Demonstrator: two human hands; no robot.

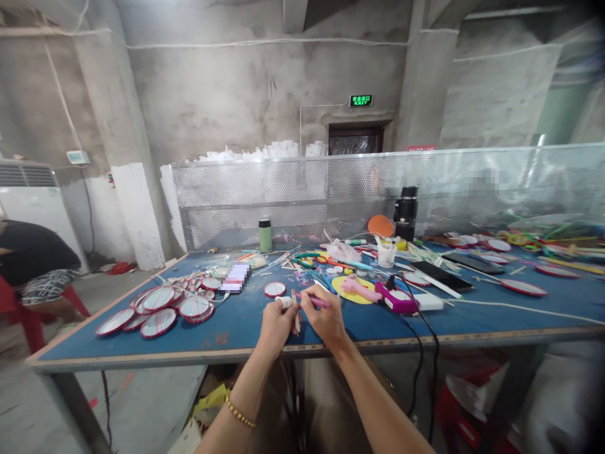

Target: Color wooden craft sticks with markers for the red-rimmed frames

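One person in a black top [38, 246] sits on a red plastic stool [12, 299] beyond the left edge of the blue, wood-trimmed tabletop [231, 337]. Round white discs with red rims [158, 323] lie overlapped in a heap near the front left corner. To their right rests a phone with a blurred, light screen [236, 278]; nearer the back edge stands a pale green bottle with a dark lid [265, 238]. A small red-rimmed white disc [275, 289] lies just beyond the hands.

At the middle of the front edge, the left hand [278, 323] has its grip closed on a narrow, flat, tan stick [296, 323], tilted slightly from upright. A white cylindrical piece [284, 302] shows at its fingers; whether held or worn cannot be told. The right hand [326, 312] has its grip pinched around a slim pink pen-like tool [320, 302], pointing at the stick; whether they touch is unclear.

Farther right, a pink handheld tool [362, 289] lies across a yellow disc [354, 298], beside a magenta box [397, 299]. A tall black bottle [406, 211] stands toward the back edge.
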